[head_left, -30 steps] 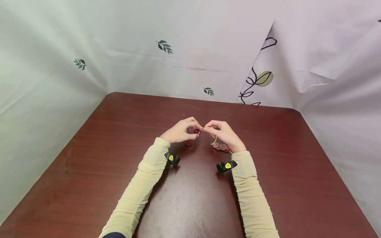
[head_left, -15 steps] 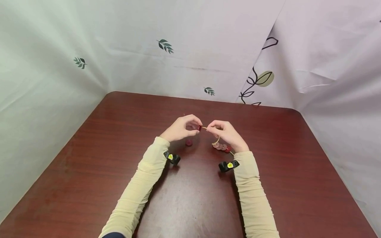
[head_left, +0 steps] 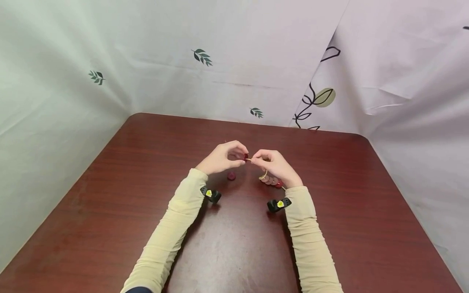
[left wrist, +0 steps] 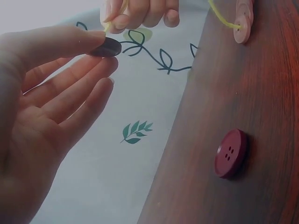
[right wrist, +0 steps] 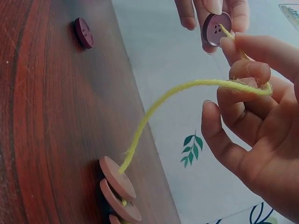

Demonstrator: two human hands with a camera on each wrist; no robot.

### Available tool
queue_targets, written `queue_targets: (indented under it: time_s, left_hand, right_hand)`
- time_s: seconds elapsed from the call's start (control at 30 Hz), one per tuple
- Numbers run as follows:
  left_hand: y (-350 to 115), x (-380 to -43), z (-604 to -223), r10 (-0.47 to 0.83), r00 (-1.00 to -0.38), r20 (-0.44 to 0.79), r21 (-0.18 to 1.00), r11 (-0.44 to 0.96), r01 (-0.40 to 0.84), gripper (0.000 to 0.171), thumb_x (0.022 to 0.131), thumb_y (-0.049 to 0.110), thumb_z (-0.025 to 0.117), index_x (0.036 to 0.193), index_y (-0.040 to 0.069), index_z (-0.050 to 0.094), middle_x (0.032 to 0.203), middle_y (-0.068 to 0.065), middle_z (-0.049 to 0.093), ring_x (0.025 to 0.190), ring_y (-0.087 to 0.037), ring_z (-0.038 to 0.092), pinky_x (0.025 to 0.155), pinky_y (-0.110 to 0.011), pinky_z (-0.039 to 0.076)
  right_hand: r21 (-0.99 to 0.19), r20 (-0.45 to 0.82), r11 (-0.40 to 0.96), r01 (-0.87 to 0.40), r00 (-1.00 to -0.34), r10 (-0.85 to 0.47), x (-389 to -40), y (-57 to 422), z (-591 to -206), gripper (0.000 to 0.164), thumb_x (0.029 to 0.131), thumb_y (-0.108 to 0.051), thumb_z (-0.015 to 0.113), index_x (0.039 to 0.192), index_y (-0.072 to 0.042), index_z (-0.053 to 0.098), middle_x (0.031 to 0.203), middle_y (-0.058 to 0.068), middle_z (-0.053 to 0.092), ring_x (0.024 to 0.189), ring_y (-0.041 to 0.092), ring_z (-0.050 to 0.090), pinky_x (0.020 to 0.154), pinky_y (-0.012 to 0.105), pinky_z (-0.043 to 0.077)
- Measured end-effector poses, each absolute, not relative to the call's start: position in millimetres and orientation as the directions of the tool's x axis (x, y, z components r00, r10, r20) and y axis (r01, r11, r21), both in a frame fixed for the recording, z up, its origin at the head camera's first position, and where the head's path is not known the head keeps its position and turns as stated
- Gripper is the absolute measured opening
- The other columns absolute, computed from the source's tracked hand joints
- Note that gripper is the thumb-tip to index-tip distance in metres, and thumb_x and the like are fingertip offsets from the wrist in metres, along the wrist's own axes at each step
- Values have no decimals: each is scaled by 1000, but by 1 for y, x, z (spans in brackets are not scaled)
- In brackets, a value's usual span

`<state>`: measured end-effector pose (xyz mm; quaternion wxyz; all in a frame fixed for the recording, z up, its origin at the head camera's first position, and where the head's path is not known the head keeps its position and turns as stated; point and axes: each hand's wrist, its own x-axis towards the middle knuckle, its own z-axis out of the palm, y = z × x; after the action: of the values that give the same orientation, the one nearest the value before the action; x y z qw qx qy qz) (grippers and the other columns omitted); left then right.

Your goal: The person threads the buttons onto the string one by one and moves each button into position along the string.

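Left hand (head_left: 222, 158) has the dark red button (right wrist: 213, 35) pinched by its edge above the table (head_left: 220, 248). Right hand (head_left: 275, 165) pinches the yellow yarn (right wrist: 187, 85) just behind the tip, which sits right at the holes; can't tell if it's in one. I'd pinch close so the soft end doesn't buckle, turn the button's face square to it, and leave the holes clear behind. Further out, pink buttons (right wrist: 117, 177) strung on the yarn lie overlapping, and a loose maroon button (left wrist: 230, 154) sits nearer the left hand.
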<state>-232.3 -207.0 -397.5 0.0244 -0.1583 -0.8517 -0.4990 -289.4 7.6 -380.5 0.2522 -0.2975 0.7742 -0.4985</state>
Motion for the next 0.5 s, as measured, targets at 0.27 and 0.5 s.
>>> queue_targets:
  time_s: [0.27,0.5]
  left_hand:
    - [-206,-233,-398,242,-949,201,842,453,293,30,85,5,72,113,7,61,110,-11,67,106,-23,65,94,-42,53]
    - [-205,-234,-401,241,-949,202,838,460,295,30,84,5,73,112,8,61,107,-10,68,102,-21,65,92,-40,54]
  right_hand:
    - [-921,-82,320,-224,-690,-719,-283,8,-372,20,97,-17,59,102,1,63,62,5,42,43,11,35,42,26,31]
    - [-923,-100,329,-198,-703,-704,-283,8,-374,23,97,-18,59,104,3,63,62,3,41,42,18,35,42,33,31]
